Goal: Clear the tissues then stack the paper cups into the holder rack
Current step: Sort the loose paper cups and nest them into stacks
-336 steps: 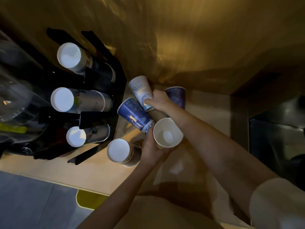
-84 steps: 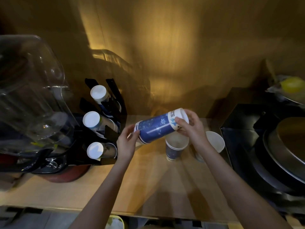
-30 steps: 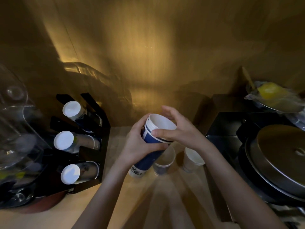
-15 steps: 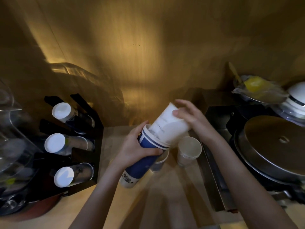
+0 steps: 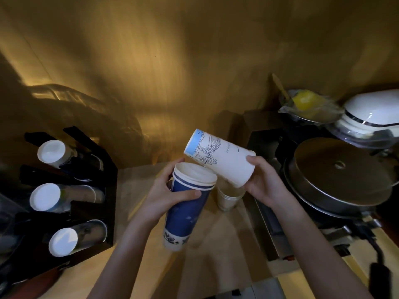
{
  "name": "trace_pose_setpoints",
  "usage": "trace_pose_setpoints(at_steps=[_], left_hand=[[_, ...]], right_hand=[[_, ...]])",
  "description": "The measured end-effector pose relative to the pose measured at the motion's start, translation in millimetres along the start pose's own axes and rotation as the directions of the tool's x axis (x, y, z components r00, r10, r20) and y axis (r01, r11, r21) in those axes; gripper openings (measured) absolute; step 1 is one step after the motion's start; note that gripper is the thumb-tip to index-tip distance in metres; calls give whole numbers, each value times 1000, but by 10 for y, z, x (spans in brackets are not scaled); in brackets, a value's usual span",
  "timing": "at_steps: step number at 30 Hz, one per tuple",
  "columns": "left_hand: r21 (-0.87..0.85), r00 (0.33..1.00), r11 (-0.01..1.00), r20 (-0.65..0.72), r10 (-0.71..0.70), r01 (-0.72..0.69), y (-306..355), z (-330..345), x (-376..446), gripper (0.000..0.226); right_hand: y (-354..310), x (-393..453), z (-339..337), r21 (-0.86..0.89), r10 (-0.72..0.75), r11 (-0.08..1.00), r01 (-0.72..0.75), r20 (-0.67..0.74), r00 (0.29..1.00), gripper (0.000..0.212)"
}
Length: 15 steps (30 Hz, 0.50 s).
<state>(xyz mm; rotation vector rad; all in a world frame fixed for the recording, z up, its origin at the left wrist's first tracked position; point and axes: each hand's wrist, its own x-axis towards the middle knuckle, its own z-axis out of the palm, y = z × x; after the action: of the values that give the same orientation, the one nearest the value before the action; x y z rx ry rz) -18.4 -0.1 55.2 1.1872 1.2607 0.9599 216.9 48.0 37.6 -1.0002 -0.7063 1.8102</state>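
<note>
Above the counter (image 5: 138,270), your left hand (image 5: 166,197) was clamped on the blue cup stack (image 5: 185,212), upright. Your right hand (image 5: 262,183) gripped the white cup (image 5: 220,159), tilted, base-first, its rim end just beside the stack's mouth. Risk: nesting it base-up would jam, or squeezing would crush the rim. More cups (image 5: 226,199) stood behind on the counter. Holder rack (image 5: 90,190), left, held three rows of cups. No tissues were visible.

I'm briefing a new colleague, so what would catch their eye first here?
Probably the two hands at centre: the left hand grips a blue stack of cups upright, while the right hand holds a white cup tilted above it. Next, the black rack at left, with cup stacks lying in its slots.
</note>
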Motion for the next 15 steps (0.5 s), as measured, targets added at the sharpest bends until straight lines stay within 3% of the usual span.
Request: trace_pose_setpoints(at_steps=[2, 4, 7, 10, 12, 15], left_hand=[[2, 1000, 1000, 3, 2, -2, -3, 25, 12, 86], [-6, 1000, 1000, -6, -12, 12, -8, 54, 12, 89], [-39, 997, 999, -72, -33, 30, -56, 72, 19, 85], [-75, 991, 995, -114, -67, 59, -119, 66, 2, 94], [-87, 987, 992, -125, -102, 92, -150, 86, -17, 85], [-94, 983, 986, -114, -146, 136, -198, 154, -54, 71]], right_hand=[[-56, -52, -16, 18, -17, 1000, 16, 6, 1000, 83], [-118, -96, -12, -24, -68, 998, 66, -72, 995, 58], [-269, -161, 11, -300, -298, 930, 212, -279, 913, 47], [-433, -207, 2, -709, -548, 657, 256, -216, 808, 61], [-459, -181, -17, -873, -562, 448, 192, -108, 820, 70], [-308, -76, -26, -962, -450, 250, 113, -12, 893, 80]])
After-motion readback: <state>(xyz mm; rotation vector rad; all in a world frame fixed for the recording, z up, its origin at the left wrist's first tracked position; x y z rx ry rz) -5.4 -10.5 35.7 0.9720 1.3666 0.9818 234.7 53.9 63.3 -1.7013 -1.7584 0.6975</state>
